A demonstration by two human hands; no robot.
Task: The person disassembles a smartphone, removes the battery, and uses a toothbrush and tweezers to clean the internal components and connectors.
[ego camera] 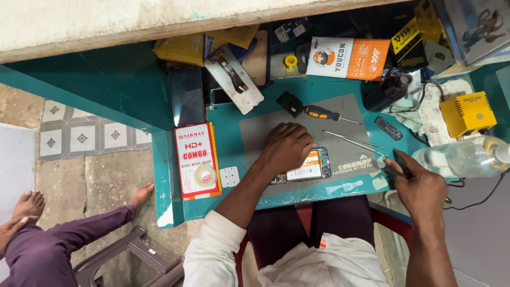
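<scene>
An opened phone (309, 167) with its back off and its pale battery showing lies on a grey work mat (255, 133). My left hand (287, 148) rests flat on the phone's left part, pressing it to the mat. My right hand (419, 183) hovers at the mat's right edge, closed around a thin dark tool (394, 170) whose tip points left. A screwdriver (324, 113) with an orange and black handle and a pair of metal tweezers (353, 140) lie on the mat beyond the phone.
A red and white box (195, 157) with a tape roll (205, 175) lies left of the mat. A clear bottle (467, 157) and a yellow box (468, 112) stand at right. Packets and phone parts crowd the back. Another person's legs (58, 234) are at lower left.
</scene>
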